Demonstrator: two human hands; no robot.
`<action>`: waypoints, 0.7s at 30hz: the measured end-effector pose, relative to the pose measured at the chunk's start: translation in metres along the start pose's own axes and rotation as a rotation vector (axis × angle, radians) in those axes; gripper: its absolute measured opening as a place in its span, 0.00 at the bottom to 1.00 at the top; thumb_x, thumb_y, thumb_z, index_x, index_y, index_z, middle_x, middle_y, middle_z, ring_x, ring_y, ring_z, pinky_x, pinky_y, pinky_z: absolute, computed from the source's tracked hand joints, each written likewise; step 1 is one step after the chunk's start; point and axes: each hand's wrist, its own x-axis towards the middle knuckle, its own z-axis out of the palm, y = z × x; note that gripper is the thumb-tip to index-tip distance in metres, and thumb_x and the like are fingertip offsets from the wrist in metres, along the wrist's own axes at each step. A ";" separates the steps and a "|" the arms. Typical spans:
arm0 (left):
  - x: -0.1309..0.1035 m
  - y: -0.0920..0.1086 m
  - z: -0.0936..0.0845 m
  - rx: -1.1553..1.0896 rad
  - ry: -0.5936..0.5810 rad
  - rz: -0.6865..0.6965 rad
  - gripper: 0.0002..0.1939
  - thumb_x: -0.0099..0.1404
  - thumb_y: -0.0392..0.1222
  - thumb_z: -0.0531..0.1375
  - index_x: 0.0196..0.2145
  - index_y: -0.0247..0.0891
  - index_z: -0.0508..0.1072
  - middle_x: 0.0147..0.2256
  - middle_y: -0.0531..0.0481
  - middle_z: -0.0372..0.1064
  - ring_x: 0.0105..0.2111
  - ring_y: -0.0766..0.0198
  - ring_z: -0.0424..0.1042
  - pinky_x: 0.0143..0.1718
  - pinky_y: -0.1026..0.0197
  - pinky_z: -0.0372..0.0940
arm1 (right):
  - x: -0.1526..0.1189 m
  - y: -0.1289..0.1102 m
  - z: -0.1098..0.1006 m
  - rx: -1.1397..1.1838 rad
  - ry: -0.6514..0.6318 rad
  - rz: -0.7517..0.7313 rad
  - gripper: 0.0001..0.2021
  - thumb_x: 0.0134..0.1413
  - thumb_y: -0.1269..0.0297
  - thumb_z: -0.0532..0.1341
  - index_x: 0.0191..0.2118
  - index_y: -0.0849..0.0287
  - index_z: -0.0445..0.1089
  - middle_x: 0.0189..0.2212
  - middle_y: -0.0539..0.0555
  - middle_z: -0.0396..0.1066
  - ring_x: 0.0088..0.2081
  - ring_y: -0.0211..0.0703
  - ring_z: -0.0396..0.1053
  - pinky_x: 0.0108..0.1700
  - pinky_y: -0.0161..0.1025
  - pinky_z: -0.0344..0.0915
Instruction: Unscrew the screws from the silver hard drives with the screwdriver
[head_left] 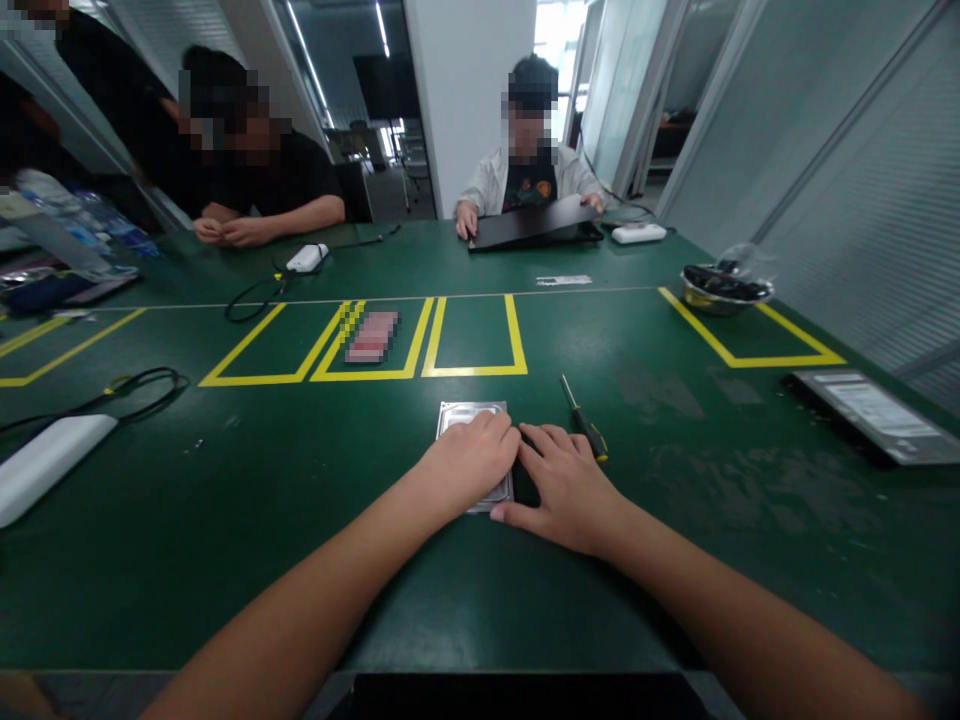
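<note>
A silver hard drive (454, 412) lies flat on the green table (300, 560) in front of me, partly covered by my hands. My left hand (480, 455) rests on top of it, fingers bent together; whether it grips something small is hidden. Beside its right edge is my right hand (564, 480), with thumb and fingers spread around that side and the thumb at the near corner. The fingertips of both hands almost meet. A screwdriver (585, 420) with a black and yellow handle lies just beyond my right hand.
Yellow tape frames (474, 371) cross the table, one around a pink object (373, 336). Rightward are a bowl of dark items (726, 290) and a flat metal device (877, 410). White power strips (56, 465) and cables lie left. Across sits a person holding a dark panel (532, 225).
</note>
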 end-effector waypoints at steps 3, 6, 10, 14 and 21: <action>-0.001 -0.003 0.003 -0.047 0.018 0.009 0.09 0.70 0.34 0.52 0.44 0.30 0.71 0.43 0.39 0.69 0.45 0.52 0.69 0.42 0.53 0.70 | 0.000 0.000 0.000 0.002 0.000 0.002 0.41 0.51 0.35 0.58 0.61 0.62 0.62 0.61 0.65 0.61 0.58 0.65 0.56 0.57 0.60 0.54; -0.001 -0.008 0.007 -0.114 0.044 0.015 0.08 0.70 0.34 0.54 0.42 0.32 0.73 0.43 0.41 0.70 0.44 0.54 0.69 0.46 0.53 0.68 | 0.000 0.000 0.000 -0.001 0.002 -0.003 0.41 0.52 0.35 0.58 0.62 0.62 0.62 0.61 0.65 0.60 0.58 0.65 0.56 0.57 0.60 0.54; 0.000 -0.013 0.011 -0.180 0.096 0.021 0.10 0.71 0.36 0.53 0.39 0.33 0.74 0.40 0.43 0.71 0.43 0.56 0.70 0.48 0.54 0.66 | 0.000 0.001 0.001 -0.007 0.007 -0.015 0.40 0.52 0.34 0.57 0.62 0.61 0.62 0.60 0.65 0.61 0.58 0.64 0.57 0.56 0.60 0.54; 0.001 -0.017 0.011 -0.254 0.124 0.024 0.11 0.71 0.36 0.52 0.37 0.34 0.74 0.38 0.44 0.72 0.41 0.57 0.71 0.46 0.55 0.66 | -0.001 0.002 0.002 -0.011 0.016 -0.017 0.41 0.53 0.33 0.55 0.62 0.61 0.61 0.60 0.66 0.61 0.58 0.65 0.57 0.56 0.60 0.55; 0.002 -0.019 0.009 -0.294 0.110 0.018 0.11 0.70 0.37 0.53 0.36 0.35 0.75 0.36 0.46 0.73 0.39 0.57 0.72 0.42 0.56 0.66 | 0.000 0.002 0.002 -0.014 0.011 -0.016 0.41 0.52 0.34 0.57 0.62 0.60 0.61 0.60 0.65 0.61 0.58 0.64 0.56 0.56 0.60 0.55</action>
